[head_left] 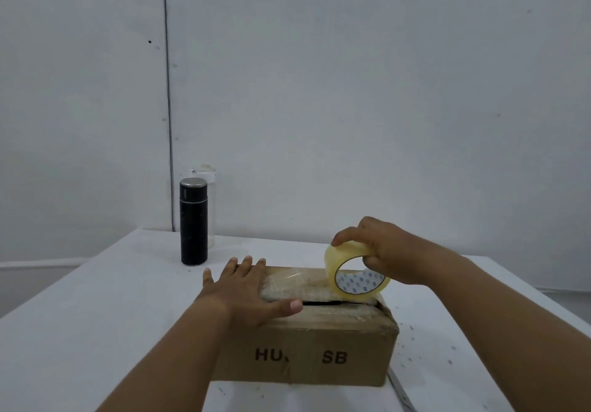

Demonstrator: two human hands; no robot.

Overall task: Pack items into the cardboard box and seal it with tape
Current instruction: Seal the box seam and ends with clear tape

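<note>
A brown cardboard box point(319, 354) with dark letters on its front stands on the white table point(96, 299). Its top flaps are folded down, with a dark gap along the middle seam. My left hand point(246, 290) lies flat on the box's left top, fingers straight. My right hand point(380, 251) grips a roll of clear yellowish tape point(348, 271) standing on edge on the right part of the top. A shiny strip of tape point(287, 280) runs along the top from the roll toward my left hand.
A black flask point(193, 221) with a metal cap stands at the table's back left, and a clear bottle point(211, 207) is partly hidden behind it. A thin grey strip point(399, 389) lies on the table by the box's front right corner. A white wall is behind.
</note>
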